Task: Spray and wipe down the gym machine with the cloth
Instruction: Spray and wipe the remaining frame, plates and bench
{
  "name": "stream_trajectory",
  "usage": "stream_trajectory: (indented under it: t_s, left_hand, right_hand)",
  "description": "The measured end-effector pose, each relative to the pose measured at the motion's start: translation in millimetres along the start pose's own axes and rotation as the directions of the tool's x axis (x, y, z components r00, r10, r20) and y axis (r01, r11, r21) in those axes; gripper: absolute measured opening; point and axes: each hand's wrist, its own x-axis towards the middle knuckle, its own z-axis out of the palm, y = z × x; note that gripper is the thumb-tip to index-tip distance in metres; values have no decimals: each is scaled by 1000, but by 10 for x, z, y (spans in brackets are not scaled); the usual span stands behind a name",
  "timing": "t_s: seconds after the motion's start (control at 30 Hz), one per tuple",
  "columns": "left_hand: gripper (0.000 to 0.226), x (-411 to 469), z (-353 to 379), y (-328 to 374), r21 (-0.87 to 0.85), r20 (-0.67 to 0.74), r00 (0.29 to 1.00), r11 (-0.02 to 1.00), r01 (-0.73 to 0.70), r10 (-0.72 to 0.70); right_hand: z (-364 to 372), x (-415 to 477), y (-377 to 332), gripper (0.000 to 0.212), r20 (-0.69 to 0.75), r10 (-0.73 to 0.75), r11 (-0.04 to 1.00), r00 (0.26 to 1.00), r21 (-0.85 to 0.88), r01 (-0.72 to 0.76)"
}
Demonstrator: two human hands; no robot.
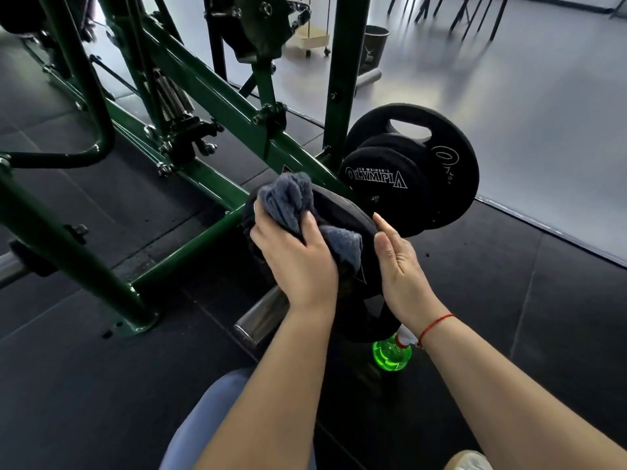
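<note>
I noted the green machine frame (203,106) filling the upper left. At centre my right hand (400,266), fingers straight, braced the near weight plate (342,212), evidently so my left hand (295,256), gripping the bunched cloth (288,198), could rub it. The spray bottle (392,354) stood lower centre, within reach.

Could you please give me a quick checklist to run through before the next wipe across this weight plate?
1. Cloth secure in the left hand: ok, fingers curl round it.
2. Cloth touching the near weight plate: ok, pressed on it.
3. Right hand steadying the plate: ok, open against its rim.
4. Spray bottle close by: ok, on the floor under the right wrist.
5. Plate wet with spray: cannot tell.
</note>
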Motion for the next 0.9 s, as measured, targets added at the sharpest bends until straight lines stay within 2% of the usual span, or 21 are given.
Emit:
stream_trajectory:
  t_s: [0.1, 0.17, 0.3, 0.5, 0.63, 0.73, 0.8, 0.83, 0.9]
  left_hand:
    - [61, 5, 46, 127, 47, 22, 974, 972, -228, 228]
    - [61, -78, 50, 67, 96, 62, 953, 949, -300, 295]
    - [60, -75, 57, -89, 146, 62, 961, 950, -277, 270]
    - [59, 86, 13, -13, 141, 67, 978, 968, -206, 198]
    - [59, 356, -54, 101, 263, 118, 973, 939, -223, 198]
    - [58, 633, -134, 213, 377, 213, 955, 885, -274, 205]
    - [57, 804, -163, 305, 506, 290, 938, 802, -317, 188]
    - [57, 872, -164, 356, 572, 328, 928, 745, -343, 176]
    - [59, 972, -133, 449, 652, 406, 898, 634, -416, 171]
  right_hand:
    - [28, 49, 58, 60, -24, -44, 999, 999, 3, 44]
    - [21, 48, 44, 60, -21, -35, 999, 999, -1, 35]
    - [-8, -10, -41, 61, -3, 20, 1000, 1000, -6, -20]
    - [-10, 15, -67, 48, -4, 5, 999, 1000, -53, -5]
    - [-23, 8, -108, 46, -3, -8, 998, 1000, -63, 8]
    - [-104, 5, -95, 39, 91, 70, 992, 993, 103, -79]
    - [-233, -2, -93, 31, 162, 90, 964, 983, 233, -126]
    - [-327, -7, -101, 25, 176, 83, 971, 981, 207, -119]
    - [-529, 3, -76, 27, 229, 63, 997, 972, -60, -50]
